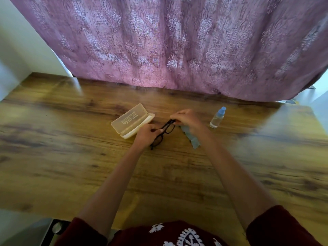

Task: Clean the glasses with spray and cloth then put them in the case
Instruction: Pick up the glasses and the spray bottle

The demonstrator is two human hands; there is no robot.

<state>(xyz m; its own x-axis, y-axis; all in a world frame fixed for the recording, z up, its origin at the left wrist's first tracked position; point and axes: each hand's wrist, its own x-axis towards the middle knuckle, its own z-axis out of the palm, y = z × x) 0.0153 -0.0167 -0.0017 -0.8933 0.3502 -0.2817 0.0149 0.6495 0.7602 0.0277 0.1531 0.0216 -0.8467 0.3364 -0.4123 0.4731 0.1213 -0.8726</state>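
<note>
Black-framed glasses are held just above the wooden table between both hands. My left hand grips the near end of the frame. My right hand pinches the far end with fingertips. A light blue cloth lies on the table under my right hand and wrist. An open cream plastic case sits just left of the glasses, lid tipped back. A small clear spray bottle with a blue cap stands to the right of my right hand.
A purple patterned curtain hangs along the table's far edge. White walls stand at the far left and right. The table's near edge runs just in front of my body.
</note>
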